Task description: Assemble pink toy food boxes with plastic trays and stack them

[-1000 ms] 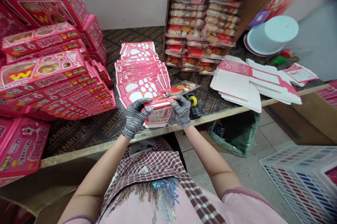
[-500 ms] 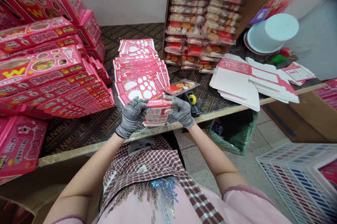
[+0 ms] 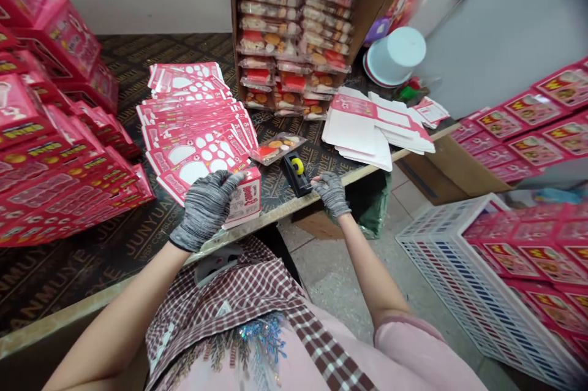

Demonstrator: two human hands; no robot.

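My left hand [image 3: 204, 207], in a grey fingerless glove, grips a small pink and white cardboard box [image 3: 245, 198] at the table's front edge. Just right of the box stands a black tape dispenser [image 3: 298, 178] with a yellow core. Beside its front end is my right hand [image 3: 331, 193], gloved alike, thumb and fingers drawn together; what they pinch, if anything, is too small to make out. Flat pink cards with white oval cutouts [image 3: 197, 124] fan out behind the box. A clear packet of toy food pieces [image 3: 278, 147] lies between the cards and the dispenser.
An upright carton holds stacked clear packets [image 3: 266, 41] at the back. White and pink flat sheets [image 3: 356, 127] lie to the right. Pink boxes [image 3: 68, 189] are piled at left. A green-lined bin [image 3: 379, 204] and white basket [image 3: 441, 256] stand below the table.
My right hand has let go of the pink box and moved right to the tape dispenser. My left hand still holds the box. The view has swung to the right.
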